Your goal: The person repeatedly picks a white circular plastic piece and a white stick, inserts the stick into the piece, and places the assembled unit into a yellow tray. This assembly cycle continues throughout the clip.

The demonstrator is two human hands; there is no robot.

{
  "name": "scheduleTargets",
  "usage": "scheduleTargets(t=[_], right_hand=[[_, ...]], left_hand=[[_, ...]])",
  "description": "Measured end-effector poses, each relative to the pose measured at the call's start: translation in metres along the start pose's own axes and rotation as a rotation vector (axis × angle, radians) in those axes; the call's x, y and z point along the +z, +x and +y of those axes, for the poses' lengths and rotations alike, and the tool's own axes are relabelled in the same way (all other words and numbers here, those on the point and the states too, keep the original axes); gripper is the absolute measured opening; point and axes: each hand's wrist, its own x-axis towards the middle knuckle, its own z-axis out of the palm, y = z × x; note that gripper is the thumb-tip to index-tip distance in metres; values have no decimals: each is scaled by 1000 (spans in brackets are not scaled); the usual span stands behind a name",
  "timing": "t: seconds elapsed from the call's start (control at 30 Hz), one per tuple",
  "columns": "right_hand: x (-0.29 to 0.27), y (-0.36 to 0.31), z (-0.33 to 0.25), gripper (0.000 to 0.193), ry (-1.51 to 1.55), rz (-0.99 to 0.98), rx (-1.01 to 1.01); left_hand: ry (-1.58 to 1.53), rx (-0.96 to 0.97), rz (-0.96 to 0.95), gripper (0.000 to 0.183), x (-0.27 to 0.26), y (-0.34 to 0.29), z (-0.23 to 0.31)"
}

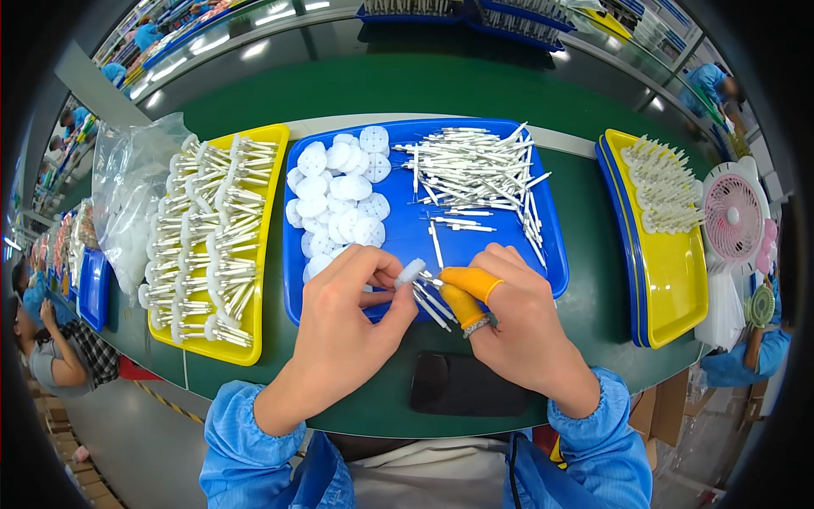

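My left hand (343, 310) pinches a small white plastic disc (410, 272) between thumb and fingers, over the near edge of a blue tray (517, 254). Several thin white rods (434, 307) stick out from the disc toward me. My right hand (517, 305), with orange-yellow covers on thumb and forefinger, is closed on a white rod (432, 279) whose end meets the disc. In the tray, loose white discs (339, 195) are heaped at the left, and a pile of white rods (479, 174) lies at the right.
A yellow tray (275, 182) at the left holds rows of discs fitted with rods, beside a clear plastic bag (127, 195). A dark phone (466, 386) lies near the table edge. Stacked trays (678, 288) and a pink-white fan (733, 216) stand right. Other people sit farther off.
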Motion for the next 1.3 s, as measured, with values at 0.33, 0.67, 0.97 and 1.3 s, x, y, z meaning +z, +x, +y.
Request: scheduleTargets(t=[0.33, 0.67, 0.97, 1.3], right_hand=[[-1, 0, -1, 45, 20, 5, -31], [1, 1, 6, 43, -52, 4, -31], [12, 0, 1, 35, -32, -26, -34], [25, -3, -13, 33, 49, 96, 61]], left_hand=[[-92, -105, -56, 11, -3, 0, 2], [-52, -70, -41, 11, -4, 0, 3], [20, 33, -31, 18, 4, -3, 3], [146, 53, -30, 20, 8, -12, 7]])
